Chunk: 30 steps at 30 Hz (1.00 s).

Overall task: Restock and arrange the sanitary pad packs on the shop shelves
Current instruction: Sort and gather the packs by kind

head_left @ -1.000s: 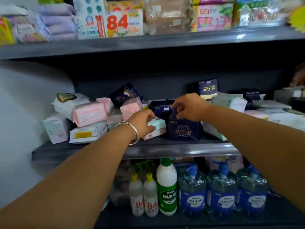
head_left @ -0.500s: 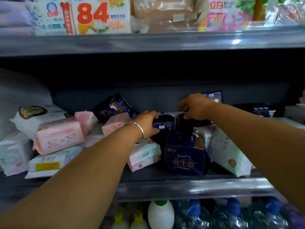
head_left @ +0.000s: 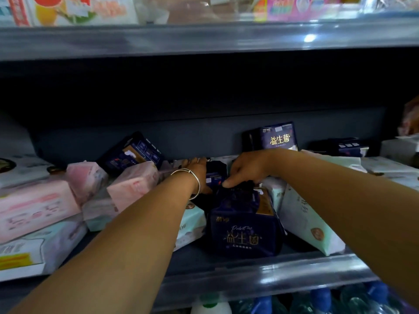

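A: Hands deep in the middle shelf [head_left: 260,271] now. A second ago both sat near the front edge, over the front navy pack [head_left: 246,232]; since then they've pushed back toward the rear wall.

B: Where's the left hand [head_left: 196,172]?

A: At ten o'clock from that front pack, bracelet [head_left: 195,181] on the wrist, fingers curled over the small navy pack [head_left: 215,175] behind it. Looks like a hold, though the fingertips are hidden.

B: And the right?

A: The right hand [head_left: 248,169] is at twelve o'clock above the front pack, thumb and fingers bent down. That grip is pressing the dark wrapper there, but whether it's pinching or only pushing, I cannot tell.

B: So what does the move mean?

A: My read: the front pack stands upright at the shelf lip, and attention has gone to the second row. Pink packs [head_left: 132,186] at nine o'clock are heaped, the mint pack [head_left: 303,220] at three o'clock leans, another navy pack [head_left: 280,138] stands at one o'clock. Plenty left.
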Available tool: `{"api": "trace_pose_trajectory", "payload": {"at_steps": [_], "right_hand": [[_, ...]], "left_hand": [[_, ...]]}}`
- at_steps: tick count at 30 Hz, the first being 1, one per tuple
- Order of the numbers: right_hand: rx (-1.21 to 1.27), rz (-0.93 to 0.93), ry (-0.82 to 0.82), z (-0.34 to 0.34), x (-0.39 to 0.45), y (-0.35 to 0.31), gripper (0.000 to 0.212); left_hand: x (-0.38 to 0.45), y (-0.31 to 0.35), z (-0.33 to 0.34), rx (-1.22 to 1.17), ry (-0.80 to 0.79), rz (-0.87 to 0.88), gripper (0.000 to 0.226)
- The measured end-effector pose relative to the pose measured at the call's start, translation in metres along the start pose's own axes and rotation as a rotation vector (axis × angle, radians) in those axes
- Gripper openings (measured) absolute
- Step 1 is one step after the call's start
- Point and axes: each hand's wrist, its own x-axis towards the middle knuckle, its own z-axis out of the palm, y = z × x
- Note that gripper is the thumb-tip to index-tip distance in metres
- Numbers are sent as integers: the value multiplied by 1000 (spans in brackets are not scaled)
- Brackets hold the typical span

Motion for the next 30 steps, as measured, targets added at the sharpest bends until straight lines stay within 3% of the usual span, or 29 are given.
{"api": "trace_pose_trajectory", "payload": {"at_steps": [7,11,15,21,30], "right_hand": [[286,111,-288,11,14,1,55],[309,133,-356,10,12,-3,51],[255,113,-327,12,14,-7,47],[204,78,-282,11,12,-9,48],[170,52,-240,9,6,-12,55]], "left_hand": [[23,-11,16,98,-48,-92,100],[22,-11,9,179,-46,-158,98],[23,-9,8,232,-38,-166,85],[27,-10,12,74,-105,-143,97],[18,0,5,135,-105,-264,101]]}}
